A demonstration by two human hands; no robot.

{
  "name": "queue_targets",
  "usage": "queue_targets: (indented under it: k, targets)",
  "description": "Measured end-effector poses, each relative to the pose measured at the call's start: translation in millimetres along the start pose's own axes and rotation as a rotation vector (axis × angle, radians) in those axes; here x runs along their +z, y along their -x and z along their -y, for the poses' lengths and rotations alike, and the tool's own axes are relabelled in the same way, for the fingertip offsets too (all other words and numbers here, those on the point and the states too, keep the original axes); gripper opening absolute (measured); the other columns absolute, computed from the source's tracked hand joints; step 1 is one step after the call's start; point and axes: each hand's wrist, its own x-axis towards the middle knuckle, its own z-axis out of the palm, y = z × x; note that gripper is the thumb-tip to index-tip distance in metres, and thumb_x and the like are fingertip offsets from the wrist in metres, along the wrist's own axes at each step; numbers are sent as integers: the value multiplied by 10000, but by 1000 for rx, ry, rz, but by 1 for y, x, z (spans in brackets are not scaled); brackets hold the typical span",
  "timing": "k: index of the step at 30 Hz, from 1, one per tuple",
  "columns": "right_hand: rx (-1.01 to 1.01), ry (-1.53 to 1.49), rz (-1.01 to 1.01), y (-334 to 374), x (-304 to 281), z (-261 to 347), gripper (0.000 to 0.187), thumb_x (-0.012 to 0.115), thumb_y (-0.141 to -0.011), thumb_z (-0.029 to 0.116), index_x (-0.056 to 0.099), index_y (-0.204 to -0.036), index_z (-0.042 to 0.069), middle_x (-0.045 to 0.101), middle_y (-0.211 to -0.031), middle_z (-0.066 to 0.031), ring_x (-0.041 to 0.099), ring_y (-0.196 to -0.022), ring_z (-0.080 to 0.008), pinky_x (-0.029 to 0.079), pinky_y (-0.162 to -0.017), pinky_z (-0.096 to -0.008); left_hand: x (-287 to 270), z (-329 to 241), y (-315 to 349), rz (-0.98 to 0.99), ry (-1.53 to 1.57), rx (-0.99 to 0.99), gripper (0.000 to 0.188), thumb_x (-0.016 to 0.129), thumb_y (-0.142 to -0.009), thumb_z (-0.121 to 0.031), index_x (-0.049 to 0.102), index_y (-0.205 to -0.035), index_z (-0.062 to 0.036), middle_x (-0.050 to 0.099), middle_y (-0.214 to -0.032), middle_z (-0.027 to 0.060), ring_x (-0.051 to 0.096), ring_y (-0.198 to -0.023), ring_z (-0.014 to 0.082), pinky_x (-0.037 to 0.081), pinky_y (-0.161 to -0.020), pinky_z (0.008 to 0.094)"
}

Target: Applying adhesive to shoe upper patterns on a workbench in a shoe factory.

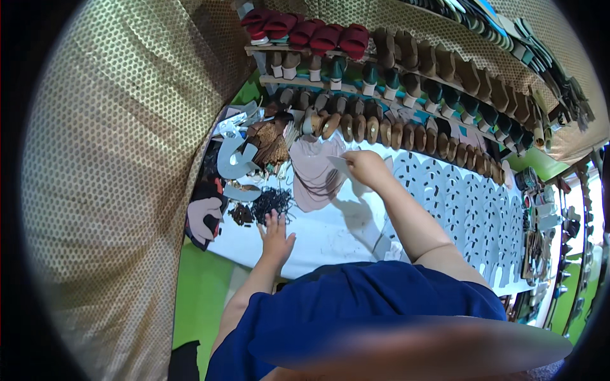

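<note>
I look down at a long white counter (330, 235) in a little shoe shop. Shelves (381, 76) at the back hold rows of red, brown and green shoes. A speckled tan wall (114, 159) bends up on the left.

My right hand (365, 166) is stretched far out and pinches a pale flat cut-out piece (340, 166) by its edge, just above a pile of pinkish shoe pieces (314, 174). My left hand (276, 236) lies flat with spread fingers on the counter, touching a heap of small dark bits (272, 202).

To do this well, I think I should hold the piece gently at its edge so it does not bend. I should keep my left hand still on the counter for balance. Many white cut shapes (464, 209) lie in rows on the right, so I should move slowly and not knock them.
</note>
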Motion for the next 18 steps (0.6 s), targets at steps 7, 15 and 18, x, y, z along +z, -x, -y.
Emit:
queue_targets:
  k: [7,15,18]
  targets:
    - [-627,-72,-152,42,74,42,306,611,-827,150,709,-1111,208,706,-1044,-70,643,-1060,-270,464,-930,-517,24,17,74,136,-49,-532,981,550,-870,-598,70,-1581,-122,-78,-1639,175,-63,-1503,397,16,-1148,652]
    - [-717,111,494,159,200,-52,363,648,-858,229,653,-1217,283,525,-1413,-24,438,-1359,-250,293,-1134,-570,18,24,79,294,-44,-529,943,489,-892,-641,52,-1588,-178,-86,-1649,115,-91,-1507,364,3,-1156,638]
    - [-626,32,442,166,201,-59,399,660,-860,257,639,-1255,307,479,-1473,-22,351,-1433,-267,273,-1152,-567,14,24,78,305,-42,-527,949,493,-890,-642,47,-1588,-179,-90,-1649,116,-93,-1507,364,3,-1155,639]
